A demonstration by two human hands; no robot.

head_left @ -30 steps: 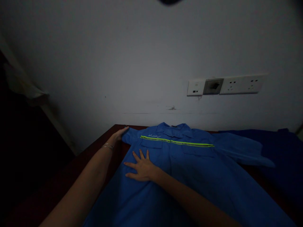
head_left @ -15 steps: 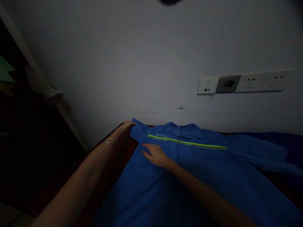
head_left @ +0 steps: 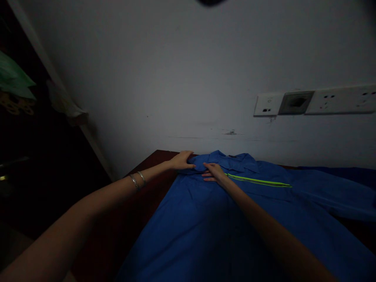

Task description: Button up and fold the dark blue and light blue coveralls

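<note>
A blue collared work shirt (head_left: 190,219) lies spread on a dark red tabletop, with a yellow-green reflective stripe across its chest. Its sleeve on the left is folded inward over the shoulder and chest, covering part of the stripe. At the outer side of that fold, my left hand (head_left: 179,160) rests with thumb and fingers apart; bracelets circle the wrist. My right hand (head_left: 216,173) holds the end of the folded sleeve (head_left: 198,161), thumb on top and fingers close below it. The two hands face each other, a short gap apart.
A pale wall (head_left: 141,78) rises behind the table (head_left: 157,158), with a row of switches and sockets (head_left: 296,102) at right. Darker blue cloth (head_left: 337,170) lies at the far right. Green cloth or plastic (head_left: 14,76) hangs at the left by a dark door.
The left sleeve, earlier stretched outward in my left hand, is now folded in over the chest. My left hand has moved right and opened; my right hand has shifted up and right to the sleeve.
</note>
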